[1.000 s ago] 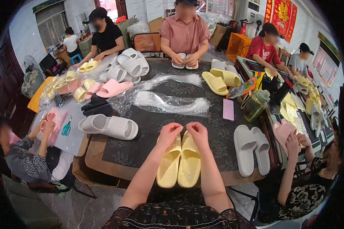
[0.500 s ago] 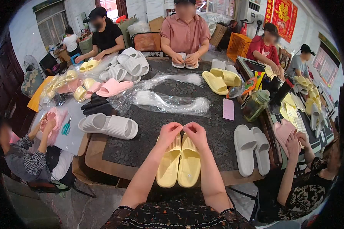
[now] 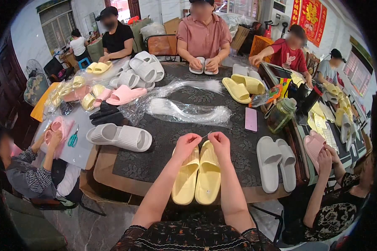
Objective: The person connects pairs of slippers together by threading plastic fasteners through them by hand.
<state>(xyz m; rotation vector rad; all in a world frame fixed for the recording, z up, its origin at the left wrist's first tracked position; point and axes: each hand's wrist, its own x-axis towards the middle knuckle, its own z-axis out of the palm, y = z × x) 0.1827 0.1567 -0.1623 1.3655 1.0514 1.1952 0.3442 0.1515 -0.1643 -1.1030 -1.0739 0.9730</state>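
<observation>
A pair of pale yellow ribbed slide slippers stands side by side at the table's near edge, the left slipper (image 3: pixel 183 182) close against the right slipper (image 3: pixel 207 184). Over their toe ends, my left hand (image 3: pixel 187 144) and my right hand (image 3: pixel 220 144) both pinch a thin strand (image 3: pixel 205 135), which spans the small gap between my fingertips. Its ends are hidden by my fingers. Beyond my hands lie two bundles of similar white strands, the nearer bundle (image 3: pixel 188 112) and the farther bundle (image 3: pixel 192 86), in clear plastic.
Grey slippers (image 3: pixel 269 165) sit to my right, another grey pair (image 3: pixel 132 138) to my left. A pink phone (image 3: pixel 251 119) and a green bottle (image 3: pixel 280 115) stand at the right. Pink slippers (image 3: pixel 125 95) and more pairs crowd the far left. Co-workers surround the table.
My fingertips have drawn slightly apart, so more of the strand shows between them. Across the table, the person in red has reached an arm leftward; the person in black has pulled a hand back.
</observation>
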